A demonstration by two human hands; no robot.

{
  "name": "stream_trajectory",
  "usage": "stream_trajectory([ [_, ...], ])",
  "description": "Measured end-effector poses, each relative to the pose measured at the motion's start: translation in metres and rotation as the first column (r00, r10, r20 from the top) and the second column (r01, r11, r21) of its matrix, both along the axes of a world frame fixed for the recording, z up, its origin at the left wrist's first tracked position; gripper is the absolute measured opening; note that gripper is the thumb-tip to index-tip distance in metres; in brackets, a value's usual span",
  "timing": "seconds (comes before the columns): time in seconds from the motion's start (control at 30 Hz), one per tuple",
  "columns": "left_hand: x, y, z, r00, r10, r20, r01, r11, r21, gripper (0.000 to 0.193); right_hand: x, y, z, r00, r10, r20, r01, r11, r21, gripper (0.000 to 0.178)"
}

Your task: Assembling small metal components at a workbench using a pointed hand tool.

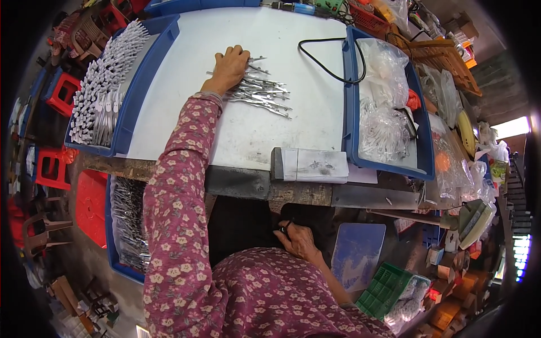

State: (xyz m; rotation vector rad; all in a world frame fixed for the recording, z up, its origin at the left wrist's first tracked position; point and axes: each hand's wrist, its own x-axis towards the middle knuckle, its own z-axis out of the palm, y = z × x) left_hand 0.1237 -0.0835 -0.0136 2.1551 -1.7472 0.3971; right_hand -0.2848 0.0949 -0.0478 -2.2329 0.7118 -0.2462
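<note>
On the white tabletop [186, 124] lies a loose, fanned pile of thin silver metal rods [265, 93] with small fittings along them. My left hand [230, 69] rests over the left end of this pile, its fingers curled down round some of the rods. One rod tip pokes out to the left of the hand, while the palm and fingertips are hidden. Down at my lap, below the table edge, my right hand [300, 239] is closed with something small and dark at its fingers. What that dark thing is, I cannot make out.
A blue tray [147, 84] of white-ended rods stands at left. Another blue tray [350, 112] at right holds clear plastic bags, with a black cable loop [315, 69] over its edge. A paper-covered block [315, 166] sits at the near edge. Below left is a bin of dark metal pieces [128, 219].
</note>
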Motion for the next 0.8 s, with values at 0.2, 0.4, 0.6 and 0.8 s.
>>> stream_trajectory([
  [0.2,-0.008,-0.002,0.012,0.967,-0.019,-0.253,0.057,0.988,0.143,0.014,-0.001,0.001,-0.003,1.0,-0.005,0.026,0.005,1.0,-0.013,0.027],
  [0.4,-0.007,0.007,0.021,0.832,-0.061,-0.552,0.192,0.965,0.182,0.024,0.0,-0.001,-0.003,1.0,-0.001,0.028,0.002,0.999,-0.037,0.025],
  [0.6,-0.034,0.018,0.02,0.914,-0.08,-0.398,0.166,0.968,0.188,0.053,0.002,-0.002,0.003,0.999,0.004,0.032,-0.003,1.0,-0.027,0.024],
  [0.8,-0.04,0.025,0.025,0.932,-0.089,-0.351,0.231,0.893,0.386,0.108,0.002,0.0,0.003,1.0,0.005,-0.004,-0.005,1.0,-0.019,0.024],
])
